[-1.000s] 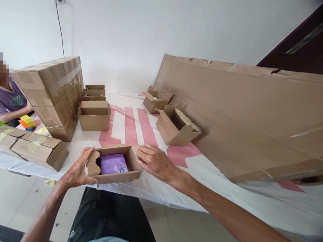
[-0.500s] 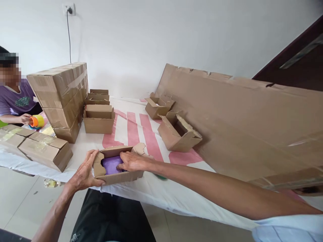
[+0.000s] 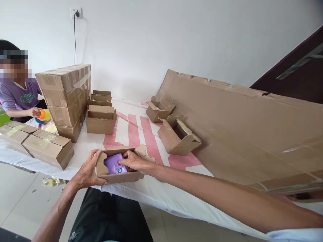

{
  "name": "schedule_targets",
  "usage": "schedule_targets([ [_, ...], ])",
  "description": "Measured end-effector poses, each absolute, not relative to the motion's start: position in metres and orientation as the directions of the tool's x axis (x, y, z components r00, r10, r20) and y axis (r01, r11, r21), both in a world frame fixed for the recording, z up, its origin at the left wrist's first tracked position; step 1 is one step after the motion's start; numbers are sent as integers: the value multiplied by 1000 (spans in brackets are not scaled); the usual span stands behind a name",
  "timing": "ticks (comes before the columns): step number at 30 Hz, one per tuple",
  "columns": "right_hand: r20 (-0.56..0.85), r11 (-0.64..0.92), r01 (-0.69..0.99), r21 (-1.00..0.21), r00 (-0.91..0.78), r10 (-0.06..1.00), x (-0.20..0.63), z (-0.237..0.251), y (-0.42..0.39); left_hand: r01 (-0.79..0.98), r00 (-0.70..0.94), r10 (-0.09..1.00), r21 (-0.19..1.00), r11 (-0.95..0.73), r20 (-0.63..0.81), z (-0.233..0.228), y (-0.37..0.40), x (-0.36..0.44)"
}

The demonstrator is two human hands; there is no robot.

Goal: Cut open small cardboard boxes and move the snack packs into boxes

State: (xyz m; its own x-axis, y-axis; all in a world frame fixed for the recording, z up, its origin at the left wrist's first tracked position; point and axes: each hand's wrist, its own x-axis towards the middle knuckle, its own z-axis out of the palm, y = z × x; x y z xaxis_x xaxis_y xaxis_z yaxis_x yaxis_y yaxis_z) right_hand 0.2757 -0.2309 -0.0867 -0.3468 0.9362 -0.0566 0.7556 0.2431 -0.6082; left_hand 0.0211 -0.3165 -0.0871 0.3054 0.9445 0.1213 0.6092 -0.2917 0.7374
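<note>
The left hand (image 3: 87,173) has its grip closed around the left end of a small open carton (image 3: 121,175) at the near edge of the desk (image 3: 161,198), thumb along the front wall and fingers curled over the torn end flap. The right hand (image 3: 133,162) reaches into the same carton from the right, fingers flat and loose on a purple packet (image 3: 113,164) that lies inside; they press on it rather than close around it. The packet fills most of the carton's floor and shows a small blue-and-white mark near the front.

Beyond the grip and to its right, an empty open box (image 3: 178,139) lies tipped with ragged flaps, and a second open box (image 3: 158,111) sits further back. Straight beyond the grip stands a row of open boxes (image 3: 101,119), one behind another; what they hold cannot be seen. To the left of these rises a stack of taped cartons (image 3: 65,97), and nearer, left of the grip, two sealed boxes (image 3: 37,144) lie flat. A big cardboard sheet (image 3: 252,134) leans along the right. At far left another person's hand (image 3: 34,112) holds an orange and yellow tape roll (image 3: 44,115).
</note>
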Motion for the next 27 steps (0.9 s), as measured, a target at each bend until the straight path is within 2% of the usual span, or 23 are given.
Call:
schedule_targets([
  [3,-122,123,760,-638,-258,959,278,-83,-240,605,311,943,740,-294,121,-86,-315,21],
  [6,-81,117,725,-678,-232,969,281,-73,-246,592,325,935,741,-316,139,-85,-314,19],
  [10,-88,35,652,-757,-154,984,291,-48,-249,607,307,941,732,-308,141,-83,-314,12],
  [14,5,90,428,-899,-195,981,311,-24,-248,627,297,944,717,-305,141,-80,-313,8],
  [17,28,65,199,-978,-185,982,324,-13,-249,626,322,937,711,-320,138,-81,-311,7],
  [19,40,51,54,-997,-181,983,327,-9,-250,628,354,928,705,-329,118,-81,-309,6],
  [22,73,61,-72,-996,-172,982,326,-6,-249,633,363,927,705,-320,95,-73,-304,0],
  [27,142,109,-156,-982,-223,964,314,-5,-240,538,187,954,788,-298,233,-37,-290,-1],
])
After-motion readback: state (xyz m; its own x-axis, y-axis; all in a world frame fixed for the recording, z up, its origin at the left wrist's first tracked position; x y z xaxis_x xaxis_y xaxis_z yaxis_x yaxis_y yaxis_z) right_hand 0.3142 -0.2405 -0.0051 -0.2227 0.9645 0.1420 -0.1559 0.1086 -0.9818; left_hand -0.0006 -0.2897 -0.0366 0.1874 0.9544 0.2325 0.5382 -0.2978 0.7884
